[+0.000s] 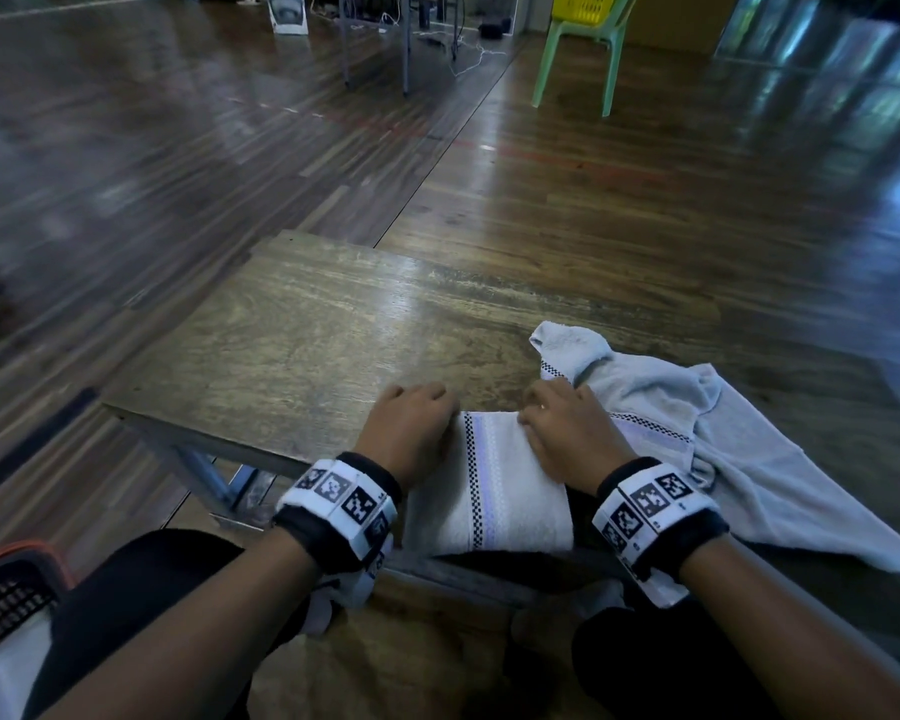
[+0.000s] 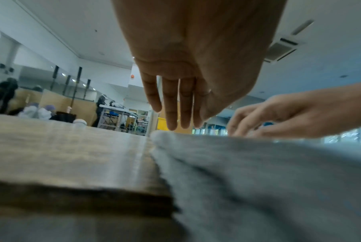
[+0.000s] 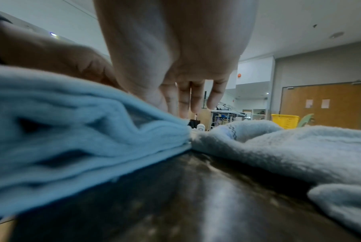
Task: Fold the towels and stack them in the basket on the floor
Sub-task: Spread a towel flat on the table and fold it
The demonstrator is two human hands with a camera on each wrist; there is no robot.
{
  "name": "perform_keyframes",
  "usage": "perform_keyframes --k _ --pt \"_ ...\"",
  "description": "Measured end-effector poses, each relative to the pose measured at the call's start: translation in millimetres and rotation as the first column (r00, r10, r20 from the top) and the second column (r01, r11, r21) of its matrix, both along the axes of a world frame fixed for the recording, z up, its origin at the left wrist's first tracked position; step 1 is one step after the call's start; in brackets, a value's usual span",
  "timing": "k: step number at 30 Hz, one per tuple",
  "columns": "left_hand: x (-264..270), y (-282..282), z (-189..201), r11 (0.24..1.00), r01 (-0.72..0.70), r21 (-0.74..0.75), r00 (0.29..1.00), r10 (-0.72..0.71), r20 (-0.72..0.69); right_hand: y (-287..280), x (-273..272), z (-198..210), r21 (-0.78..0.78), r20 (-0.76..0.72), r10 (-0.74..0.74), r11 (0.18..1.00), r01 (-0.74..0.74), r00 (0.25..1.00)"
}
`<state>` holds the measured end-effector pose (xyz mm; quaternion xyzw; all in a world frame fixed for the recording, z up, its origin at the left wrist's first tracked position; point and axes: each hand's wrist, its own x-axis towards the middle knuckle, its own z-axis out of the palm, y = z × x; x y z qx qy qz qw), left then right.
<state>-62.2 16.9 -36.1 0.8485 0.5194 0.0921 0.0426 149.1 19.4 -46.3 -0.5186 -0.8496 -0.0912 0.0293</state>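
Observation:
A folded pale towel with a checkered stripe lies at the near edge of the small wooden table. My left hand rests on its far left corner, fingers straight and pointing down at the towel's edge. On the far right corner my right hand presses with extended fingers, seen in the right wrist view as fingers touching the layered folds. A second, unfolded light blue towel lies crumpled to the right. The basket, dark with an orange rim, sits on the floor at my lower left.
The table's left and far parts are bare wood. Wooden floor surrounds the table. A green chair carrying a yellow basket stands far back right. My knees are under the table's near edge.

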Motion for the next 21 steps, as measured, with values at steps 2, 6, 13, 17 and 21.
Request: perform_keyframes --k 2,6,13,17,21 --pt "11 -17 -5 0.998 0.006 -0.070 1.000 -0.007 -0.022 -14 -6 -3 -0.037 0.003 -0.026 0.999 0.026 1.000" --pt "27 -35 -27 0.956 -0.092 -0.278 0.996 0.088 -0.025 -33 -12 -14 -0.260 -0.081 -0.182 0.953 0.155 0.980" --pt "30 -34 -53 0.973 -0.113 -0.200 0.994 0.112 -0.018 -42 -22 -36 -0.325 -0.064 -0.331 0.899 0.294 0.942" --pt "28 -28 -54 0.971 -0.127 -0.203 0.990 0.137 0.035 -39 -25 -38 -0.300 -0.046 -0.367 0.892 0.337 0.929" --pt "26 -19 -52 0.951 -0.178 -0.251 0.977 0.202 0.071 -38 -22 -40 -0.297 -0.074 -0.384 0.889 0.347 0.920"
